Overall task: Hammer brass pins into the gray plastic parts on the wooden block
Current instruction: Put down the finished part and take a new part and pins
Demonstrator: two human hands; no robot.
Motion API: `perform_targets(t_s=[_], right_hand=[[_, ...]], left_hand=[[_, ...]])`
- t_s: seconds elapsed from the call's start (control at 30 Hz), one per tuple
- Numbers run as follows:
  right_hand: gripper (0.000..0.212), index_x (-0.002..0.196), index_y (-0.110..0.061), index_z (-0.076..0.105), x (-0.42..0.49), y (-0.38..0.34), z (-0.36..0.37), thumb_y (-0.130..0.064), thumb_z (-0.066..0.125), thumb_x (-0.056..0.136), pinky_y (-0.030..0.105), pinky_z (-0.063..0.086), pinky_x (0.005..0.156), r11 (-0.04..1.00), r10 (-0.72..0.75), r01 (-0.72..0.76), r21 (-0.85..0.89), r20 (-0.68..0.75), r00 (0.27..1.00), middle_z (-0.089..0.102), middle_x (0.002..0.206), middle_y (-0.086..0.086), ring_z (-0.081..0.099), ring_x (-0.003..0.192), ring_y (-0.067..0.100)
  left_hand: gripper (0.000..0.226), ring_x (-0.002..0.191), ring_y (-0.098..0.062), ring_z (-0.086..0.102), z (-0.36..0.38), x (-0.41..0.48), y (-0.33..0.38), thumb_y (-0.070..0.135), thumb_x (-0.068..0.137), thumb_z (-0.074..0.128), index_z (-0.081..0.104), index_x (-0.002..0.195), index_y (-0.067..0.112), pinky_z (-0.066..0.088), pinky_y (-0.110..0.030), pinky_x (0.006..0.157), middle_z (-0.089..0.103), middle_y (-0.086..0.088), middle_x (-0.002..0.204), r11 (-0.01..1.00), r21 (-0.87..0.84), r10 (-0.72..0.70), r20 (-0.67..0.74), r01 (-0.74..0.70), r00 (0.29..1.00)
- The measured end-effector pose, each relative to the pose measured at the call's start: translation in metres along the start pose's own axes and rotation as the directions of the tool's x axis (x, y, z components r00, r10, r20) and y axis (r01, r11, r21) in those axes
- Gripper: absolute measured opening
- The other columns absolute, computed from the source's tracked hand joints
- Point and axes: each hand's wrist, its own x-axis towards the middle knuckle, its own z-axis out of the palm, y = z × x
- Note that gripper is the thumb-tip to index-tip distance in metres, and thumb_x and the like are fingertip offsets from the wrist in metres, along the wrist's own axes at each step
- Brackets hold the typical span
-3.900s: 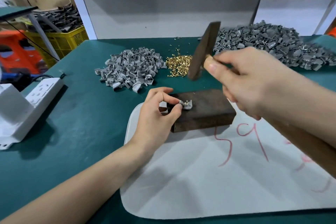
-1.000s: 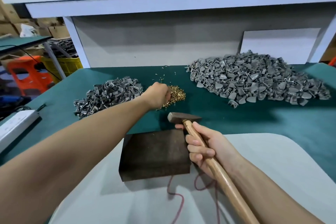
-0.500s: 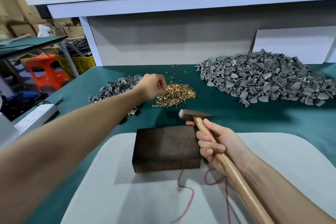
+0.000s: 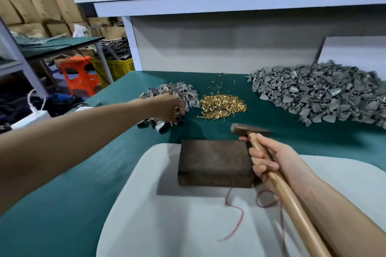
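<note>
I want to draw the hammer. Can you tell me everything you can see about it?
The hammer has a small dark metal head, brownish and worn-looking, on a long, smooth handle of light wood. The right hand grips the handle just below the head, fingers curled round it. The head lies low over the green table, just past the wooden block's far right corner; whether it touches the table is unclear. The handle slants toward the lower right.
</note>
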Motion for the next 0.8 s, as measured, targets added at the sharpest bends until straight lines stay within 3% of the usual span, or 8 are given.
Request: perform_targets(t_s=[0.07, 0.13, 0.27, 0.37, 0.5, 0.63, 0.7, 0.8], right_hand=[[0.025, 0.085, -0.007, 0.051, 0.0, -0.002, -0.001, -0.024, 0.04, 0.1, 0.016, 0.039, 0.031, 0.995, -0.026, 0.021, -0.097, -0.056, 0.998, 0.037, 0.046, -0.001, 0.024, 0.025, 0.003], [0.028, 0.077, -0.009, 0.045, 0.0, -0.004, -0.002, -0.024, 0.039, 0.101, 0.019, 0.045, 0.036, 0.979, -0.057, 0.033, -0.202, -0.113, 0.992, 0.039, 0.042, -0.001, 0.027, 0.026, 0.006], [0.024, 0.089, -0.005, 0.05, 0.0, -0.009, -0.006, -0.023, 0.039, 0.101, 0.026, 0.049, 0.039, 0.939, -0.113, 0.043, -0.34, -0.19, 0.975, 0.044, 0.048, 0.005, 0.036, 0.029, 0.012], [0.026, 0.098, 0.004, 0.055, -0.003, -0.011, -0.01, -0.02, 0.046, 0.099, 0.028, 0.049, 0.04, 0.843, -0.216, 0.045, -0.536, -0.261, 0.941, 0.051, 0.047, 0.009, 0.043, 0.031, 0.016], [0.027, 0.084, 0.002, 0.062, -0.009, -0.012, -0.01, -0.021, 0.052, 0.095, 0.026, 0.045, 0.039, 0.492, -0.468, 0.018, -0.87, -0.247, 0.849, 0.061, 0.048, 0.009, 0.054, 0.034, 0.024], [0.028, 0.074, -0.017, 0.064, -0.014, -0.014, -0.004, -0.04, 0.054, 0.087, 0.027, 0.034, 0.05, -0.187, -0.645, -0.277, -0.943, -0.095, 0.758, 0.06, 0.059, 0.0, 0.056, 0.065, 0.03], [0.028, 0.071, -0.016, 0.061, -0.015, -0.017, -0.002, -0.04, 0.055, 0.086, 0.028, 0.031, 0.05, -0.222, -0.641, -0.285, -0.932, -0.081, 0.763, 0.057, 0.066, 0.002, 0.053, 0.071, 0.032], [0.032, 0.065, -0.011, 0.057, -0.015, -0.021, -0.004, -0.034, 0.055, 0.087, 0.03, 0.032, 0.051, -0.171, -0.608, -0.279, -0.945, -0.121, 0.784, 0.056, 0.068, 0.008, 0.053, 0.074, 0.034]], left_hand=[[0.018, 0.077, -0.015, 0.045, 0.003, -0.006, -0.002, 0.005, 0.088, 0.058, 0.068, 0.095, 0.018, 0.04, -0.025, 0.073, 0.044, 0.006, 0.074, 0.989, 0.127, 0.069, 0.014, -0.071, 0.997], [0.029, 0.075, -0.013, 0.046, 0.0, -0.011, 0.0, 0.004, 0.086, 0.059, 0.067, 0.111, 0.018, 0.043, -0.026, 0.081, 0.048, 0.01, 0.072, 0.997, 0.019, 0.074, -0.001, -0.074, 0.997], [0.028, 0.081, -0.021, 0.057, -0.008, -0.02, 0.007, 0.002, 0.085, 0.053, 0.065, 0.105, 0.018, 0.049, -0.033, 0.076, 0.055, 0.01, 0.071, 1.0, 0.006, 0.028, 0.102, -0.029, 0.994], [0.018, 0.078, -0.024, 0.057, -0.009, -0.021, 0.01, 0.002, 0.086, 0.048, 0.062, 0.09, 0.012, 0.049, -0.036, 0.074, 0.061, 0.0, 0.073, 1.0, 0.023, 0.021, 0.045, -0.022, 0.999], [0.016, 0.078, -0.028, 0.057, -0.009, -0.023, 0.01, 0.007, 0.087, 0.047, 0.054, 0.074, 0.014, 0.049, -0.038, 0.075, 0.064, -0.012, 0.081, 0.998, 0.055, 0.036, -0.016, -0.035, 0.999], [0.014, 0.083, -0.021, 0.054, -0.008, -0.026, 0.005, 0.006, 0.083, 0.055, 0.059, 0.086, 0.02, 0.047, -0.035, 0.083, 0.062, -0.002, 0.086, 0.999, 0.007, -0.037, -0.003, 0.037, 0.999], [0.019, 0.08, -0.015, 0.047, -0.008, -0.026, 0.001, 0.007, 0.084, 0.057, 0.065, 0.097, 0.018, 0.046, -0.03, 0.083, 0.064, -0.001, 0.092, 0.999, 0.003, -0.043, 0.019, 0.043, 0.999], [0.017, 0.079, -0.017, 0.049, -0.011, -0.03, 0.0, 0.009, 0.082, 0.059, 0.063, 0.092, 0.023, 0.041, -0.025, 0.074, 0.051, 0.01, 0.075, 0.998, -0.021, -0.058, 0.055, 0.06, 0.997]])
